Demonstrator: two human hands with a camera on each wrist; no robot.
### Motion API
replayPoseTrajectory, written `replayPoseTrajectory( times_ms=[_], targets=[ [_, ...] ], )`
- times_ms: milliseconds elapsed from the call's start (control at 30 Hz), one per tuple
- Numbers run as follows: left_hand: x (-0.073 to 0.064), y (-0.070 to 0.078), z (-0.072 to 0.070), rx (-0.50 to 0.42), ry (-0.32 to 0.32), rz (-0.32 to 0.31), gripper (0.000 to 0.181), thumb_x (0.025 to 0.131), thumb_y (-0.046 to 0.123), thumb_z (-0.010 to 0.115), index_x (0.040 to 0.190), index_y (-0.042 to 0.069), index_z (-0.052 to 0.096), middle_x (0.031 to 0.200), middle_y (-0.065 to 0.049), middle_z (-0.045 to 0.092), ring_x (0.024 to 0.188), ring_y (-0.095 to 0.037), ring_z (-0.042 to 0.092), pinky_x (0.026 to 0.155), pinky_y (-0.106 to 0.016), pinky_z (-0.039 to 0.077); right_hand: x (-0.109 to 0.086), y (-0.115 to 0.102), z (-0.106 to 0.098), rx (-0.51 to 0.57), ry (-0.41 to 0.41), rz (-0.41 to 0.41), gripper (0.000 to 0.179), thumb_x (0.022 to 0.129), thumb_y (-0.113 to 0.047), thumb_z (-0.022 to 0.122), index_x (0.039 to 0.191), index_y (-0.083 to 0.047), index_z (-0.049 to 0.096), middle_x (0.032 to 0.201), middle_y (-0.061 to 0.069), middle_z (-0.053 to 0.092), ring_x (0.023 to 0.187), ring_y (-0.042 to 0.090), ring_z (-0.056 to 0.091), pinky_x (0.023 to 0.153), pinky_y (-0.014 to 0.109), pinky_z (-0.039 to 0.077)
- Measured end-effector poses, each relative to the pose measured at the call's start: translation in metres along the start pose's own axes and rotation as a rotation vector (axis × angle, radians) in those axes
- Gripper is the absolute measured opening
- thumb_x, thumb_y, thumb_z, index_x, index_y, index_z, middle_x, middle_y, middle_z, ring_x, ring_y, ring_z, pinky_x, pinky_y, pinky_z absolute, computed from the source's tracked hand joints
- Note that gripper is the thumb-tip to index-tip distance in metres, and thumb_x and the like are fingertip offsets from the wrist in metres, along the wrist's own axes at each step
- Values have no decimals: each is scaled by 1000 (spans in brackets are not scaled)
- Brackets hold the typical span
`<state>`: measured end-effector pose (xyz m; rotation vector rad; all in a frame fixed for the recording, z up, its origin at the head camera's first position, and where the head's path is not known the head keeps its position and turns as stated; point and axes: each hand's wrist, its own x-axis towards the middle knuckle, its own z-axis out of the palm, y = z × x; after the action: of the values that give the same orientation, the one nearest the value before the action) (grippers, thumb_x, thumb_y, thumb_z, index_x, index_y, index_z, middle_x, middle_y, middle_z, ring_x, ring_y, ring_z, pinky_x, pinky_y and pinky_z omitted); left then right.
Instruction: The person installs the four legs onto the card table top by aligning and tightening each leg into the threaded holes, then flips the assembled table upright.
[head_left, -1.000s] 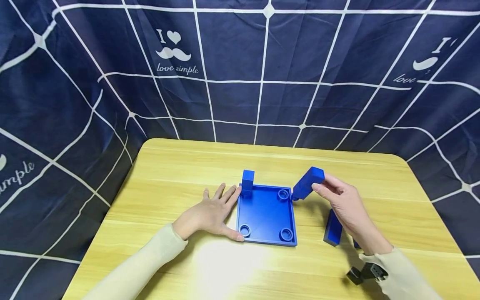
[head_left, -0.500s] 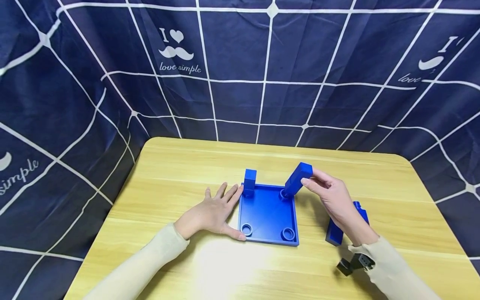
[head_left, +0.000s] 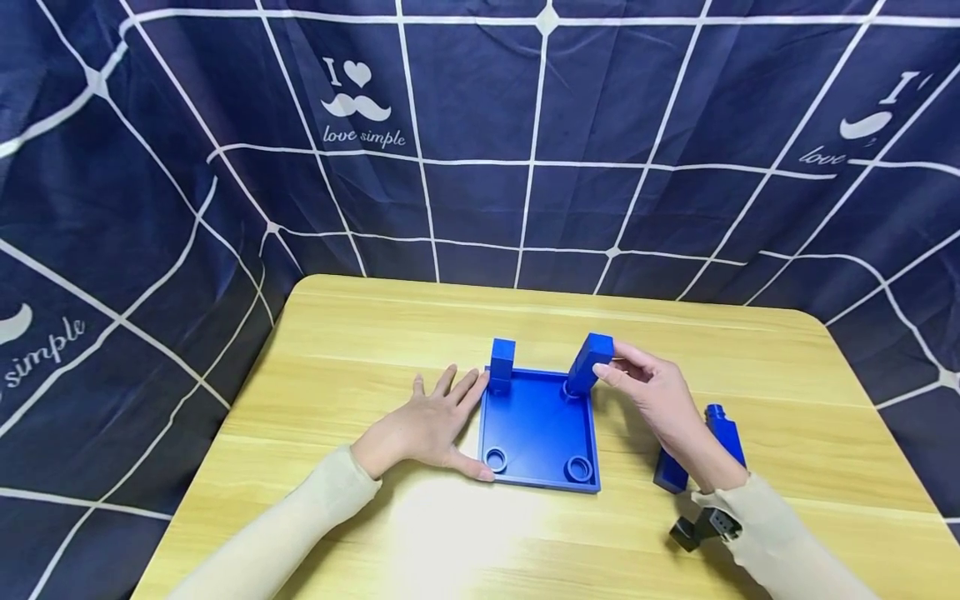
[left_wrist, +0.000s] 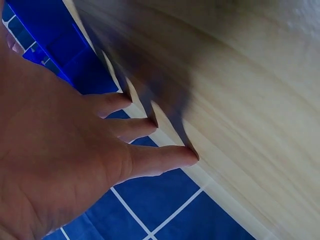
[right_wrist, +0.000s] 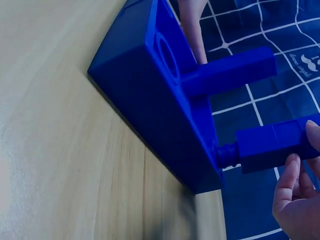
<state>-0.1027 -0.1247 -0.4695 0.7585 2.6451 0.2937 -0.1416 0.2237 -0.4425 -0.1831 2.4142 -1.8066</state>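
Note:
A shallow blue square panel [head_left: 536, 429] with a raised rim and round corner sockets lies on the table. One blue leg [head_left: 502, 360] stands upright in its far-left corner. My right hand [head_left: 663, 404] pinches a second blue leg [head_left: 591, 360] between thumb and fingers, tilted over the far-right socket. In the right wrist view, the threaded end of this held leg [right_wrist: 267, 145] is partly visible at the socket. With fingers spread straight, my left hand [head_left: 431, 427] rests along the panel's left side, thumb at the near-left corner. Two near sockets [head_left: 578, 469] hold no leg.
Two more blue legs lie on the wooden table [head_left: 330, 358] beside my right forearm: one nearer the panel [head_left: 670, 472], the other [head_left: 724, 435] farther right with its threaded end up. A dark blue cloth [head_left: 465, 200] with white lines hangs behind and at the sides.
My right hand has carried the leg leftward from beside the panel to the far-right socket, and the leg now leans less. My left hand stays in place.

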Motion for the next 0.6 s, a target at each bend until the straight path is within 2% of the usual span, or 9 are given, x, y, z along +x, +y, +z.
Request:
replayPoseTrajectory(
  times_ms=[233, 333, 467, 600],
  targets=[
    [0, 0, 1, 7, -5, -7, 145, 79, 93, 68, 177, 13, -3, 182, -15, 8, 164, -50, 5, 114, -88, 13, 0, 5, 0, -55, 1, 26, 63, 105, -32, 79, 157, -3, 58, 116, -1, 71, 106, 12, 62, 90, 16, 54],
    [0, 0, 2, 4, -10, -8, 144, 79, 93, 68, 177, 13, -2, 182, -15, 8, 164, -50, 5, 114, -88, 13, 2, 7, 0, -91, -8, 14, 64, 105, -30, 78, 158, -2, 57, 117, 1, 73, 105, 11, 63, 85, 16, 53],
    [1, 0, 3, -2, -10, -7, 144, 79, 93, 68, 177, 14, -3, 182, -15, 8, 164, -50, 5, 113, -88, 14, 3, 8, -2, -144, -16, -32, 63, 105, -24, 78, 159, 1, 55, 118, 8, 75, 100, 7, 66, 77, 19, 51],
    [1, 0, 3, 1, -3, -5, 145, 79, 93, 69, 177, 13, -3, 182, -15, 8, 164, -50, 5, 113, -88, 15, 2, 10, -1, -173, -10, -117, 59, 104, -16, 78, 155, 5, 57, 114, 15, 76, 95, 5, 68, 80, 17, 53]
  ],
)
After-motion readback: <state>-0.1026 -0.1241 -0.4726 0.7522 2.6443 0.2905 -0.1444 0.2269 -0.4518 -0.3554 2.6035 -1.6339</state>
